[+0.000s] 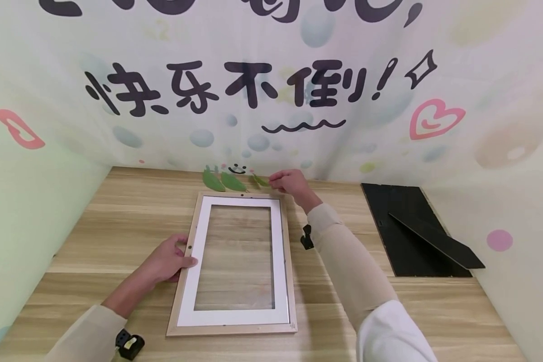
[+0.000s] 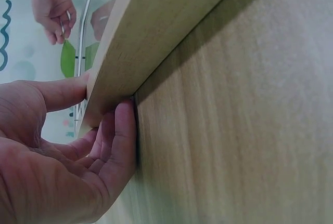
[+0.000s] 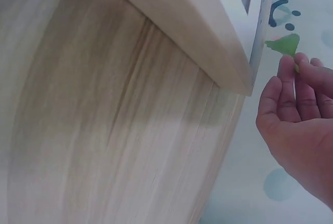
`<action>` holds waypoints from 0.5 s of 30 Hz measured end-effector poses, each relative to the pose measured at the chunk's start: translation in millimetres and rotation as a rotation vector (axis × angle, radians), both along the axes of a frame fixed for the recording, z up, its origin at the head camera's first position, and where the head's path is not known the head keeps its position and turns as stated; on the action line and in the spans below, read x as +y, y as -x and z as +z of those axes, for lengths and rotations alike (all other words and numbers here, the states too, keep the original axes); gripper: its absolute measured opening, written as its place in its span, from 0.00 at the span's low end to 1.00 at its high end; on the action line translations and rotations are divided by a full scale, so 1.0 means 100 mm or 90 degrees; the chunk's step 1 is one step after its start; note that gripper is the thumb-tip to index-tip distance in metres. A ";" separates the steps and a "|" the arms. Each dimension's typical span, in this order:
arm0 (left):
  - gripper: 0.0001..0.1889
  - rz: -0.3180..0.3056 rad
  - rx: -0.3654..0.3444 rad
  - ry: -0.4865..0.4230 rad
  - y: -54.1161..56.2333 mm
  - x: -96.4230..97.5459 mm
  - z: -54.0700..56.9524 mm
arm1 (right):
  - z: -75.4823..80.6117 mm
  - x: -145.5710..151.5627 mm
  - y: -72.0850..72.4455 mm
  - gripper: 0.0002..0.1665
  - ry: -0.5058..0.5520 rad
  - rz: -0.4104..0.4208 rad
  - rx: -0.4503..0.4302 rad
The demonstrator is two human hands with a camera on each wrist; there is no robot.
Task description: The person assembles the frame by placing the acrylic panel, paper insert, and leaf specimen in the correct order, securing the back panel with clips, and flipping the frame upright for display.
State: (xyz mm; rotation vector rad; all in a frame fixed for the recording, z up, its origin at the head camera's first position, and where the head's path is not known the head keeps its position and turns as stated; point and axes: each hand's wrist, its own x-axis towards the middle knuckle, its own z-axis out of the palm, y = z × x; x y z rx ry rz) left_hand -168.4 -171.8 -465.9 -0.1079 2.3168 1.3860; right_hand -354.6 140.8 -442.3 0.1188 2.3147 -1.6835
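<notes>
A wooden picture frame (image 1: pixel 232 330) with a white mat (image 1: pixel 235 318) and a see-through middle lies on the table. My left hand (image 1: pixel 168 259) grips its left side rail, thumb on top and fingers against the outer edge; the left wrist view shows the fingertips low at the rail's foot. Beyond the frame's far edge, my right hand (image 1: pixel 293 185) pinches a green leaf (image 3: pixel 284 44) between thumb and fingertips. Two more green leaves, one on the left (image 1: pixel 212 180) and another beside it (image 1: pixel 233 182), lie behind the frame's top rail.
A black backing board (image 1: pixel 391 241) with its stand leg (image 1: pixel 439 240) angled out lies on the right of the wooden table (image 1: pixel 136 211). A printed wall cloth (image 1: pixel 235 45) rises behind the table's far edge, and pale walls flank both sides.
</notes>
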 end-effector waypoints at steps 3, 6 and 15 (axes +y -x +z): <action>0.33 -0.002 0.001 0.001 0.00 0.00 0.00 | 0.03 0.01 -0.04 0.12 0.007 0.006 0.004; 0.33 -0.001 0.000 0.001 0.00 0.00 -0.01 | 0.05 0.02 -0.09 0.13 0.014 0.015 0.014; 0.34 0.000 -0.006 0.005 0.01 0.00 -0.02 | 0.10 0.07 -0.28 0.13 0.018 0.069 0.056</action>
